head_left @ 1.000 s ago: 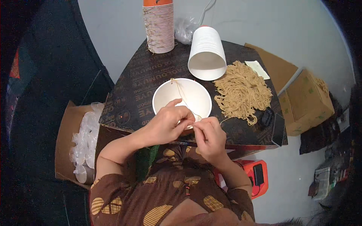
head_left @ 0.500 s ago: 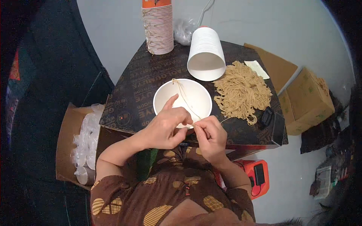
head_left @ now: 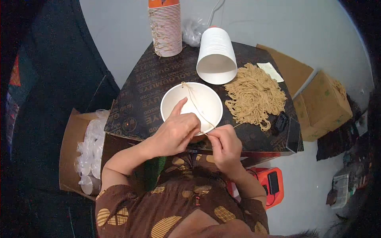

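A white paper bowl (head_left: pixel 168 101) stands mouth-up at the table's front edge. Thin tan string (head_left: pixel 193 98) is knotted at its far rim and runs across the inside toward the near rim. My left hand (head_left: pixel 173 133) reaches over the bowl's near left side, one finger raised, the others curled in a pinch on the string at the near rim. Just right of it, my right hand (head_left: pixel 227 147) pinches the string between thumb and forefinger. A short tail of string sticks out past the right knuckles. The exact fingertip contact is partly hidden.
A heap of tan strings (head_left: pixel 256 95) lies right of the bowl. Behind stand a stack of white cups or bowls (head_left: pixel 216 43) on its side and a tall upright stack with strings (head_left: pixel 166 31). A carton (head_left: pixel 69 154) with plastic-wrapped cups sits left; another carton (head_left: pixel 327 105) is right.
My right hand has shifted slightly right, away from the left, drawing the string out between them. The left thumb has tucked in closer to the fingers.
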`<state>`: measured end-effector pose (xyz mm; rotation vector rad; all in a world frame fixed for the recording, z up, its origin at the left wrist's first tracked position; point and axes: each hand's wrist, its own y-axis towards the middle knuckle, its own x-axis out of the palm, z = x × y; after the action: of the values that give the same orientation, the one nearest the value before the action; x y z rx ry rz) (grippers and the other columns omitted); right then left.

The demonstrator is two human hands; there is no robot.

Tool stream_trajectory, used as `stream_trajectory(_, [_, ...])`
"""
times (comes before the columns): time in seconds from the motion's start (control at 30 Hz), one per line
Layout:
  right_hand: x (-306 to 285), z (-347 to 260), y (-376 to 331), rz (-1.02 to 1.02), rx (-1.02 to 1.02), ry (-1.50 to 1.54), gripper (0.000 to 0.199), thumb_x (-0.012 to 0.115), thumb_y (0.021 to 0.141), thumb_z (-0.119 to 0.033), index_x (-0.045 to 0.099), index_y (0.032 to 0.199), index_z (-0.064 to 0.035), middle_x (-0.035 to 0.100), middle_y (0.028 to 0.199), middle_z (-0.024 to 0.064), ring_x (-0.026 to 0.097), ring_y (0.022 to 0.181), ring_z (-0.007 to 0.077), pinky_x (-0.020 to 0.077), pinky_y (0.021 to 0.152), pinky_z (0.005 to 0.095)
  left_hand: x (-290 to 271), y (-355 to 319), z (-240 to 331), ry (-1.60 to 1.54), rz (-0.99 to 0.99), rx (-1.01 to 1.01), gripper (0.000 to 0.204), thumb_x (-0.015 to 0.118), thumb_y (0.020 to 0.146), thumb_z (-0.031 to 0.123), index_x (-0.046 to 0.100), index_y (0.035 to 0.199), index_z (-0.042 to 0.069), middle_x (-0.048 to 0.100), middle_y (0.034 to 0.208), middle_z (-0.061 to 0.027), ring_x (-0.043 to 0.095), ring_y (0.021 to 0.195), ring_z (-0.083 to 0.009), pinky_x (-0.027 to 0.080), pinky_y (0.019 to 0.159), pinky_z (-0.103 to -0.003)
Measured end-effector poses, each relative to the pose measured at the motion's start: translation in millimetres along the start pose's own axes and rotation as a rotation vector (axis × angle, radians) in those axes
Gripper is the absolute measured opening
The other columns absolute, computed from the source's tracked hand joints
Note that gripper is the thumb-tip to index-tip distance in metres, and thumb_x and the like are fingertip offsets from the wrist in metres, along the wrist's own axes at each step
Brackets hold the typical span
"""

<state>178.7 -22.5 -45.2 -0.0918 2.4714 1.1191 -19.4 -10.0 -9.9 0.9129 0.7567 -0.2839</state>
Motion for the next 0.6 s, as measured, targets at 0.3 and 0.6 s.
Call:
stream_trajectory(0.3, [-16, 15, -12, -0.019, -0.102, -0.113, 0.008, 0.058, 0.080, 0.006, 0.055, 0.086, 0.0005, 0.054, 0.080, 0.0142, 0.057, 0.069, 0.0342, 0.0478, 0.060, 0.0411, -7, -4, -9, -0.009, -0.068, -0.087, 0.017, 0.056, 0.080, -0.009, 0.050, 0.086, 0.007, 0.053, 0.077, -0.0061, 0.060, 0.077, -0.0290, 0.020, 0.116, -0.059])
stream_trajectory(0.6, [-16, 20, -14, -0.020, -0.163, -0.164, 0.012, 0.064, 0.079, 0.005, 0.059, 0.089, 0.0005, 0.057, 0.082, 0.0146, 0.061, 0.073, 0.0337, 0.0507, 0.061, 0.0395, -28, -5, -25, 0.322, 0.396, -0.351, 0.015, 0.068, 0.084, 0.010, 0.056, 0.090, 0.003, 0.056, 0.081, -0.0111, 0.059, 0.078, -0.0313, 0.045, 0.091, -0.046])
